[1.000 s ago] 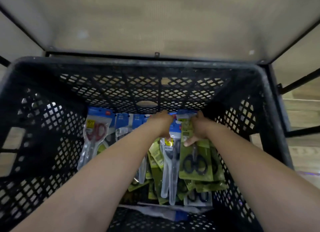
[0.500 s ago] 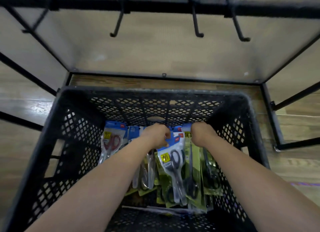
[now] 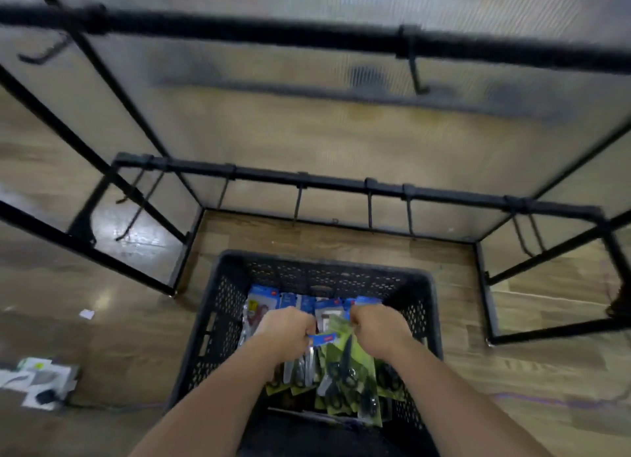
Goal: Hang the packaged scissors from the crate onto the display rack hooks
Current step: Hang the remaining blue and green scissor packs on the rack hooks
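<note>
Packaged scissors (image 3: 345, 371) sit in and just above a crate on the floor, beneath the display rack (image 3: 307, 182), the largest thing in view. Its black frame spans the scene, with one blurred bar (image 3: 239, 29) high up and a lower bar beyond the crate, and translucent panels behind and at both sides. Black hooks (image 3: 369, 210) hang from the lower bar, far of the crate, with a strip of wooden floor (image 3: 341, 244) open between them. The black lattice crate (image 3: 218, 320) stands near centre, its walls closing in left and right of both wrists. Blue-headed packs (image 3: 259, 303) lean along its far wall, and green ones lie nearer. The left hand (image 3: 286, 332) is a closed fist gripping a pack by its blue header (image 3: 322, 338), which sticks out to the right of the knuckles. The right hand (image 3: 377, 326), also curled tight, holds the top of a green pack (image 3: 336, 350) hanging below it. Both fists are at about rim height, close together. Small boxes (image 3: 37, 381) and a paper scrap (image 3: 86, 314) lie on the floor at left.
</note>
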Demonstrator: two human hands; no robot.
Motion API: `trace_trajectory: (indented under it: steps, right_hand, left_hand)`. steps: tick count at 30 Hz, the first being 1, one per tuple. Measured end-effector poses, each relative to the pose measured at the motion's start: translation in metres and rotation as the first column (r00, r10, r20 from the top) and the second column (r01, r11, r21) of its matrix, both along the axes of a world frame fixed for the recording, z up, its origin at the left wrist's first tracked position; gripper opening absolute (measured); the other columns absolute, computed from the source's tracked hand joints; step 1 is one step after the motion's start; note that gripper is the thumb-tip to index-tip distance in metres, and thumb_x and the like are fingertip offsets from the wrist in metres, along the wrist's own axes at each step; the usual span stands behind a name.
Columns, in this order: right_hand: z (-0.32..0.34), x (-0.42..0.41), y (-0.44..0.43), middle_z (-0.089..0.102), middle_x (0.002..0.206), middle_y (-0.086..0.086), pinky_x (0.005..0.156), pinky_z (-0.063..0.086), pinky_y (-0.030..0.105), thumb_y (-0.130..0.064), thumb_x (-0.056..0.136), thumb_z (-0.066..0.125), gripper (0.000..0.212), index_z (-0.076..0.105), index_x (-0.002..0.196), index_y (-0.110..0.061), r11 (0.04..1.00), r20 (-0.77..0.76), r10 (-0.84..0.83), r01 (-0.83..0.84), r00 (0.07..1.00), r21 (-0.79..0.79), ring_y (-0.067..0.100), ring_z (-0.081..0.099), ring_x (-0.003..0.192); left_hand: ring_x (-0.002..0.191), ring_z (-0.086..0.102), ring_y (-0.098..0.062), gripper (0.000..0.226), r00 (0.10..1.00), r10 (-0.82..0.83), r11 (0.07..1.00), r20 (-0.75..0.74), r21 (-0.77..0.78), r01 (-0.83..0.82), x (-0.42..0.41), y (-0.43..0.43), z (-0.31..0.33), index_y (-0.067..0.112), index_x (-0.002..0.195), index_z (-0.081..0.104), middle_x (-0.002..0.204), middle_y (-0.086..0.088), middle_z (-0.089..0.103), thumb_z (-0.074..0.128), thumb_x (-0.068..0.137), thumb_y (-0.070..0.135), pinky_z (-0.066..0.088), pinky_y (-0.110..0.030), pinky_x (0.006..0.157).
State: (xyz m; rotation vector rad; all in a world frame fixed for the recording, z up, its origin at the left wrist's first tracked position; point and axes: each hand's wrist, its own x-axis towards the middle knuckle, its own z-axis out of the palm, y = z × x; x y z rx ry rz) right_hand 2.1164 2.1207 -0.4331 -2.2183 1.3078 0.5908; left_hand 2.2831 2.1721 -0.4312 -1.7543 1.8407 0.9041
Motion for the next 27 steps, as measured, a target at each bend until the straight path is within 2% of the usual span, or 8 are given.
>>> trace_trajectory:
  steps: [4, 6, 8, 13, 16, 21, 24, 27]
  right_hand:
    - [0.106, 0.013, 0.003, 0.061, 0.115, 0.005, 0.075, 0.041, 0.035, -0.021, 0.092, 0.046, 0.016, 0.055, 0.105, -0.023, 0.998, 0.078, 0.039, -0.035, 0.996, -0.051, 0.028, 0.056, 0.108]
    - [0.158, 0.02, 0.004, 0.06, 0.114, 0.005, 0.071, 0.036, 0.034, -0.022, 0.093, 0.045, 0.011, 0.053, 0.1, -0.023, 0.997, 0.131, 0.051, -0.044, 0.99, -0.057, 0.027, 0.056, 0.103]
    - [0.205, 0.026, 0.003, 0.062, 0.11, 0.006, 0.071, 0.038, 0.033, -0.023, 0.095, 0.043, 0.009, 0.051, 0.096, -0.022, 0.997, 0.183, 0.036, -0.022, 0.983, -0.078, 0.026, 0.055, 0.094]
    - [0.307, 0.04, 0.0, 0.064, 0.105, 0.001, 0.077, 0.046, 0.033, -0.027, 0.095, 0.045, 0.019, 0.06, 0.102, -0.019, 0.983, 0.307, 0.032, 0.026, 0.951, -0.181, 0.022, 0.059, 0.096]
    - [0.363, 0.053, -0.005, 0.062, 0.089, 0.0, 0.066, 0.042, 0.031, -0.024, 0.094, 0.046, 0.019, 0.063, 0.089, -0.016, 0.966, 0.472, 0.022, 0.103, 0.882, -0.236, 0.02, 0.057, 0.083]
    - [0.45, 0.077, -0.006, 0.063, 0.092, 0.0, 0.064, 0.032, 0.03, -0.027, 0.097, 0.048, 0.021, 0.065, 0.09, -0.016, 0.921, 0.57, 0.074, 0.162, 0.818, -0.353, 0.019, 0.058, 0.09]
    - [0.489, 0.085, -0.002, 0.064, 0.092, -0.004, 0.063, 0.036, 0.03, -0.031, 0.095, 0.05, 0.017, 0.063, 0.09, -0.022, 0.891, 0.612, 0.116, 0.19, 0.782, -0.412, 0.018, 0.06, 0.088]
    - [0.522, 0.088, 0.001, 0.067, 0.097, -0.002, 0.072, 0.046, 0.034, -0.03, 0.095, 0.05, 0.018, 0.065, 0.099, -0.021, 0.861, 0.643, 0.153, 0.217, 0.75, -0.459, 0.02, 0.061, 0.09]
  left_hand:
    - [0.11, 0.057, -0.027, 0.031, 0.998, 0.017, 0.997, 0.063, -0.074, -0.012, 0.008, 0.003, 0.11, 0.018, 0.12, 0.061, 0.12, -0.006, 0.063, 0.045, 0.094, 0.023, 0.048, -0.036, 0.09]
    - [0.109, 0.058, -0.027, 0.029, 0.996, 0.017, 0.994, 0.083, -0.11, -0.007, 0.016, 0.002, 0.167, 0.017, 0.119, 0.06, 0.119, -0.007, 0.063, 0.046, 0.094, 0.019, 0.047, -0.034, 0.086]
    - [0.107, 0.057, -0.027, 0.028, 0.995, 0.034, 0.989, 0.094, -0.145, -0.02, 0.026, 0.002, 0.22, 0.019, 0.119, 0.058, 0.117, -0.007, 0.062, 0.046, 0.094, 0.016, 0.046, -0.035, 0.081]
    - [0.111, 0.055, -0.028, 0.027, 0.986, 0.126, 0.965, 0.107, -0.244, -0.097, 0.053, 0.012, 0.337, 0.018, 0.119, 0.057, 0.119, -0.008, 0.06, 0.047, 0.094, 0.022, 0.047, -0.035, 0.084]
    - [0.114, 0.053, -0.027, 0.029, 0.982, 0.152, 0.952, 0.109, -0.282, -0.116, 0.069, 0.018, 0.391, 0.018, 0.121, 0.058, 0.121, -0.008, 0.059, 0.047, 0.096, 0.027, 0.046, -0.036, 0.087]
    - [0.108, 0.057, -0.025, 0.029, 0.974, 0.219, 0.915, 0.066, -0.36, -0.181, 0.092, 0.018, 0.471, 0.017, 0.12, 0.061, 0.119, -0.007, 0.061, 0.05, 0.096, 0.028, 0.046, -0.033, 0.084]
    - [0.106, 0.057, -0.02, 0.026, 0.976, 0.217, 0.885, 0.011, -0.425, -0.192, 0.104, 0.014, 0.508, 0.018, 0.116, 0.063, 0.116, -0.003, 0.062, 0.054, 0.093, 0.028, 0.046, -0.032, 0.086]
    - [0.098, 0.059, -0.017, 0.021, 0.979, 0.205, 0.868, -0.015, -0.458, -0.189, 0.112, 0.008, 0.534, 0.021, 0.108, 0.066, 0.11, -0.001, 0.064, 0.057, 0.09, 0.026, 0.05, -0.033, 0.086]
